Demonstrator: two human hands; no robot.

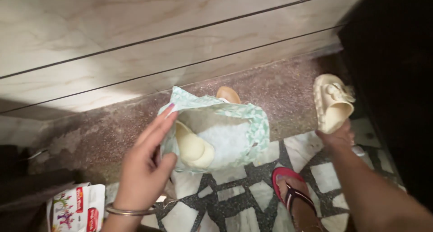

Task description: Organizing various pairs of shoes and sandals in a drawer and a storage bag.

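Holding the bag mouth wide is the trick here. Nearest, the left hand [146, 162] pinches the rim of the green patterned bag [252, 123], fingers closed on the cloth. One cream sandal [194, 148] already lies inside. Farther off, the right hand [336, 135] grips the other cream sandal [333, 103] above the floor [234, 200]. It should go in toe first, beside its pair.

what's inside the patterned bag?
Inside the green-patterned bag, held open by the left hand: one cream sandal. The bag's bottom is hidden. The right hand holds the matching sandal outside.
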